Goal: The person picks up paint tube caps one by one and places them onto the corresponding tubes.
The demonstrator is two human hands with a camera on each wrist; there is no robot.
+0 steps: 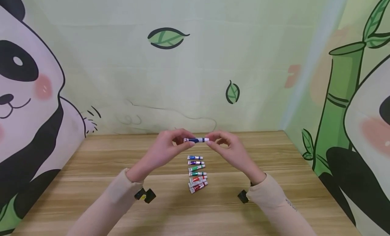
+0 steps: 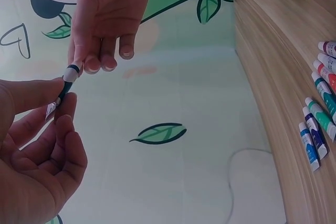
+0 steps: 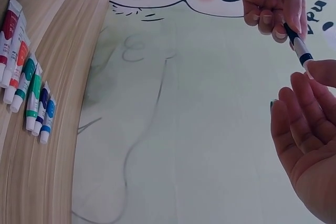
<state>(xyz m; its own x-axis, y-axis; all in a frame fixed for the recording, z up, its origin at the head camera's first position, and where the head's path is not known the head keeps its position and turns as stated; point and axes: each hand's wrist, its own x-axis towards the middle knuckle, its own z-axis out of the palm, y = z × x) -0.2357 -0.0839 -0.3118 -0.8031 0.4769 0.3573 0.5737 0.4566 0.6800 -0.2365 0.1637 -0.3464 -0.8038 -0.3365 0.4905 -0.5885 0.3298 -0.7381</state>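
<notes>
A dark blue and white paint tube [image 1: 198,140] is held up above the far part of the table, lying level between both hands. My left hand [image 1: 166,148] pinches its flat end between thumb and fingers. At the white cap end, my right hand [image 1: 228,148] pinches with thumb and forefinger. In the right wrist view the tube [image 3: 299,44] slants between the two hands, its cap partly behind the right thumb. Below the hands, several paint tubes [image 1: 197,174] lie in a column on the wood, in blue, purple, green, orange and red.
The wooden table [image 1: 122,209] ends at a pale green wall cloth [image 1: 195,70] printed with leaves, pandas and bamboo. Black wrist devices [image 1: 243,196] sit under both sleeves. The lowest tubes in the column lie close together, some touching.
</notes>
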